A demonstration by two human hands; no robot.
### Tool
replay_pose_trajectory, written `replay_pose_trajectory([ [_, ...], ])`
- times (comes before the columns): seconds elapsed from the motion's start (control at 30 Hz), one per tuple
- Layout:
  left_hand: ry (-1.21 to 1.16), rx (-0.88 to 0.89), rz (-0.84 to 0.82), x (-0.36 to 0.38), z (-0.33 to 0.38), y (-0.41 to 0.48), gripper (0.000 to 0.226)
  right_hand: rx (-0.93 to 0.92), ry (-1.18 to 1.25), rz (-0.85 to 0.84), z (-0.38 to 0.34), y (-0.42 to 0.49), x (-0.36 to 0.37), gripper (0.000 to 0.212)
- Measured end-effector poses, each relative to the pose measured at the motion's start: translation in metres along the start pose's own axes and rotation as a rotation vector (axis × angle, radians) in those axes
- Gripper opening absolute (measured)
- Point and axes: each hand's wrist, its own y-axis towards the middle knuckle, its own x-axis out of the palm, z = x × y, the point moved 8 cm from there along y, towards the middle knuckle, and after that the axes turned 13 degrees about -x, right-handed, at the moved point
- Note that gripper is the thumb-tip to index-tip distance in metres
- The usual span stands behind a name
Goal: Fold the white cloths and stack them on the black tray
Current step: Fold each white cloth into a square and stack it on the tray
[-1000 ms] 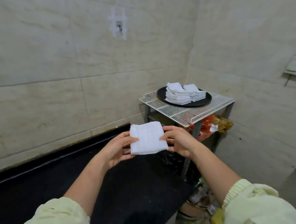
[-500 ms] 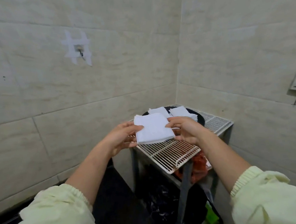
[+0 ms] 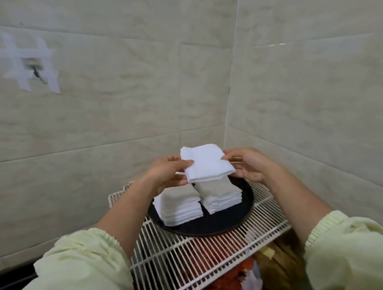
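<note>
A folded white cloth (image 3: 206,164) is held in the air between two bare hands, directly above the black tray (image 3: 216,225). Its left edge is pinched by the left hand (image 3: 168,172), with the thumb on top and the fingers curled beneath. Its right edge is pinched in the same way by the right hand (image 3: 250,166). The cloth is held nearly flat, tilted slightly down toward the camera, and is clear of the piles below it.

Two piles of folded white cloths are seen on the tray: a left stack (image 3: 181,205) nearer the camera and a right stack (image 3: 221,193) just beside it; whether their sides touch cannot be told. The held cloth is positioned mostly over the right stack. The tray is set on a white wire rack (image 3: 194,260), which is seen in the corner of a room lined with pale tiled walls (image 3: 116,116). Red and orange bags (image 3: 229,278) are glimpsed through the rack's bars. A small hook (image 3: 34,68), fixed with crossed strips of white tape, is visible on the left wall. Both forearms are bare, with pale green sleeves (image 3: 81,265) gathered near the elbows.
</note>
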Motion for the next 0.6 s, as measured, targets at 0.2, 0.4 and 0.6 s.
replay_pose_trajectory([
  [0.2, 0.043, -0.015, 0.108, 0.035, 0.007, 0.053, 0.014, 0.051, -0.068, 0.033, 0.018, 0.045, -0.054, 0.018],
  [0.4, 0.098, -0.130, 0.115, 0.050, -0.019, 0.083, 0.022, 0.149, -0.190, -0.027, 0.063, 0.075, -0.080, 0.024],
  [0.6, 0.238, -0.180, 0.159, 0.045, -0.028, 0.082, 0.021, 0.174, -0.219, -0.093, 0.084, 0.080, -0.074, 0.021],
])
